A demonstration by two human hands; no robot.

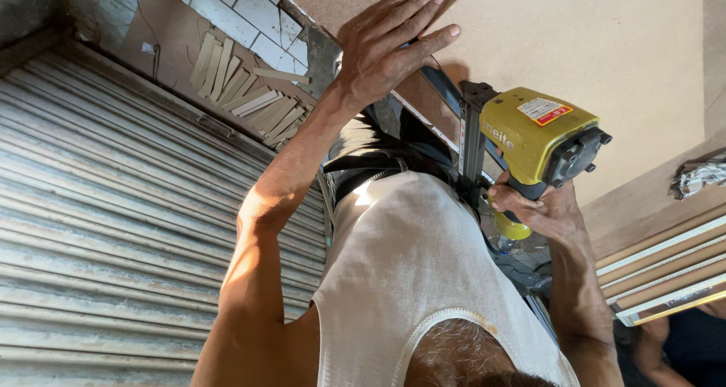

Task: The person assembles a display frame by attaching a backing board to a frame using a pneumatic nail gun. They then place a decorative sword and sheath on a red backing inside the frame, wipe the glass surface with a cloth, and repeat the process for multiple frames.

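Note:
My left hand lies flat, fingers stretched out, on a large tan fibreboard panel, its fingertips reaching over a dark strip at the panel's edge. My right hand grips the handle of a yellow nail gun with a black rear cap. The gun's black magazine stands upright against the panel's edge, just below my left hand. My white sleeveless vest fills the lower middle of the view.
A grey corrugated metal shutter covers the left side. A pile of thin wooden strips lies on a board near white tiles. Stacked white-edged boards and crumpled foil are at the right. Another person's limb shows at bottom right.

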